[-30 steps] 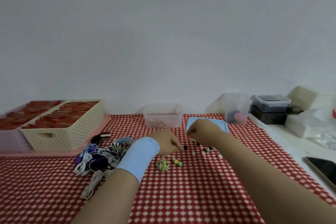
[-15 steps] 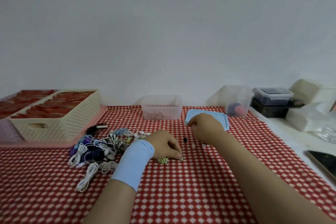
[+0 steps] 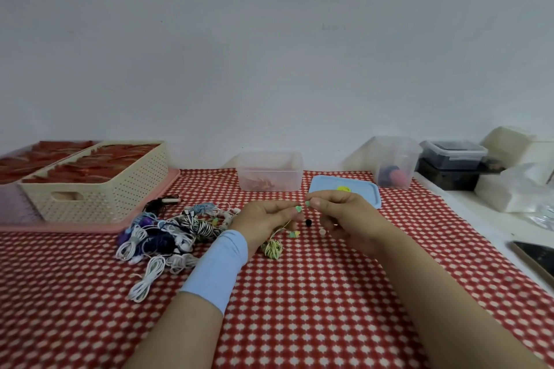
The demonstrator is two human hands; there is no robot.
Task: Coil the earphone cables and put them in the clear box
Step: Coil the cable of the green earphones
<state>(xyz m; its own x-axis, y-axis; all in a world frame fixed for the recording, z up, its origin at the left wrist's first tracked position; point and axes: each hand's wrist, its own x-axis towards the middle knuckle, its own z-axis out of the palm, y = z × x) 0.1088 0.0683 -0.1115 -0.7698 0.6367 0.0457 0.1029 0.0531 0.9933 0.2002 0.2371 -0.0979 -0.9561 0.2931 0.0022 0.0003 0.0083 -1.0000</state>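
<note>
Left hand [image 3: 263,219] pinches green earbud [image 3: 298,208]; right hand [image 3: 338,213] pinches small green tip [image 3: 307,203]; yellow-green cable coil [image 3: 272,249] dangles onto surface [image 3: 299,308].

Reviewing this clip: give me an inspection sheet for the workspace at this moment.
Surface: red-and-white checked tablecloth.
Job's things: clear plastic box, lid off; light blue lid beside it.
Clutter: cream perforated basket; black bead; tall clear container.
Grippers: left hand and right hand each pinch a small green earbud tip.
Cables: yellow-green coiled earphone cable below left hand; pile of tangled earphones further left.
Surroundings: plain white wall; dark phone at right edge.
</note>
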